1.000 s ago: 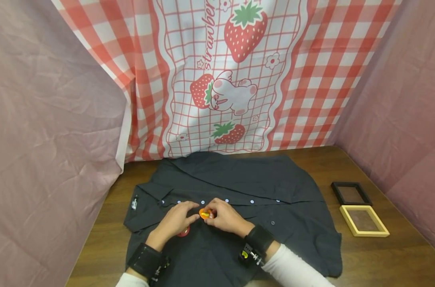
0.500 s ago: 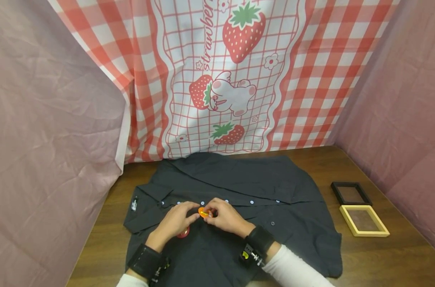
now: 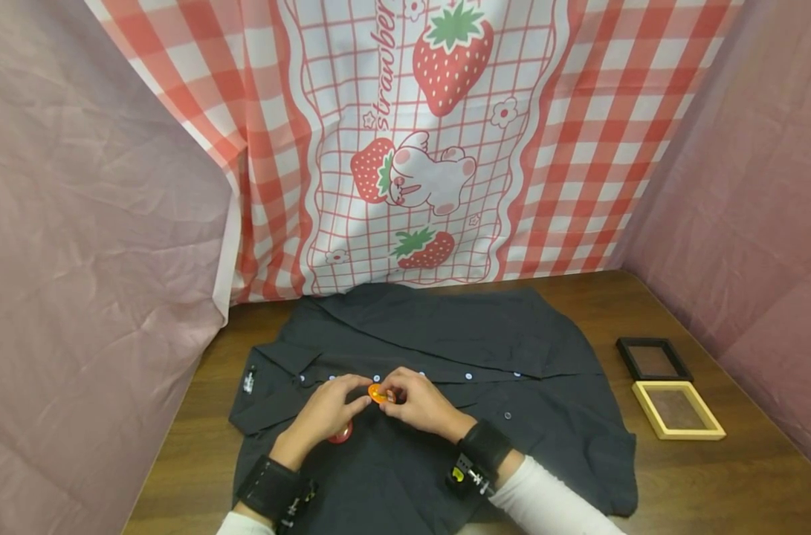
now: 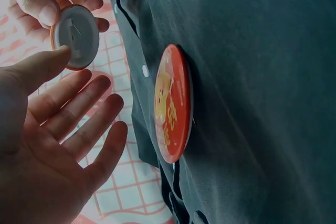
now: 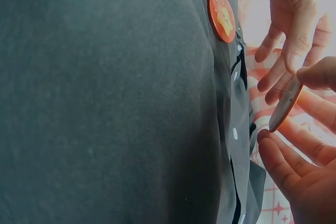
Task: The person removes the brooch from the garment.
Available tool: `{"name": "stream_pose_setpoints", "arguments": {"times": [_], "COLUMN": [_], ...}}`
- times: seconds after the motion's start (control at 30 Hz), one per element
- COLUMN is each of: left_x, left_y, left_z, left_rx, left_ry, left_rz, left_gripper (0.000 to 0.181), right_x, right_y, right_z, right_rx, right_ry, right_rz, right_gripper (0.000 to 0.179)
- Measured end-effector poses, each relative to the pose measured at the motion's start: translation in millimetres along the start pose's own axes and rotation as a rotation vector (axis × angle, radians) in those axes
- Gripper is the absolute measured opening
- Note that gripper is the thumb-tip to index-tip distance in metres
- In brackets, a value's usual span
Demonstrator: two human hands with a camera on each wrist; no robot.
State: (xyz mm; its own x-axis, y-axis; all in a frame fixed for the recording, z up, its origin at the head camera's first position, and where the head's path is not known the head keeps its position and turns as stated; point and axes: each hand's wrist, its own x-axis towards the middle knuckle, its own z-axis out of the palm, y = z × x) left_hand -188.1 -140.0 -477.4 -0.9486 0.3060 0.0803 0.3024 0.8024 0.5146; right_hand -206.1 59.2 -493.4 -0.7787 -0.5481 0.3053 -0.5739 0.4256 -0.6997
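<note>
An orange pin-back button badge is pinched between the thumb and fingers of my right hand, held just above a dark button-up shirt. Its grey back, with the pin sticking out from it, faces the left wrist camera. My left hand is beside it, fingers extended and spread, its thumb at the badge's edge. A red badge with a yellow figure sits on the shirt below the left hand, partly hidden in the head view; a bit of its pin shows behind it.
The shirt lies spread over a wooden table, its white buttons in a row. At the right are a black frame and a pale yellow frame. A checked strawberry cloth hangs behind, with pink cloth at the sides.
The orange badge has tilted in the right hand, so less of its front shows in the head view. Both hands stay nearly in place, and the red badge remains on the shirt.
</note>
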Motion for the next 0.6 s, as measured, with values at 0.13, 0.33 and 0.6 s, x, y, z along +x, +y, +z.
{"name": "stream_pose_setpoints", "arguments": {"times": [0.13, 0.33, 0.6], "left_x": [-0.5, -0.6, -0.7], "left_y": [-0.3, 0.5, 1.6], "left_z": [0.4, -0.3, -2.7], "left_rx": [-0.015, -0.033, -0.098], "left_ry": [0.007, 0.022, 0.070], "left_rz": [-0.004, -0.014, -0.014], "left_gripper": [0.029, 0.029, 0.024], "right_x": [0.1, -0.3, -0.5], "right_y": [-0.4, -0.4, -0.1], "right_z": [0.5, 0.7, 2.0], "right_rx": [0.016, 0.021, 0.010], "right_ry": [0.008, 0.012, 0.019], "right_rz": [-0.009, 0.006, 0.008], "right_gripper": [0.013, 0.014, 0.015]}}
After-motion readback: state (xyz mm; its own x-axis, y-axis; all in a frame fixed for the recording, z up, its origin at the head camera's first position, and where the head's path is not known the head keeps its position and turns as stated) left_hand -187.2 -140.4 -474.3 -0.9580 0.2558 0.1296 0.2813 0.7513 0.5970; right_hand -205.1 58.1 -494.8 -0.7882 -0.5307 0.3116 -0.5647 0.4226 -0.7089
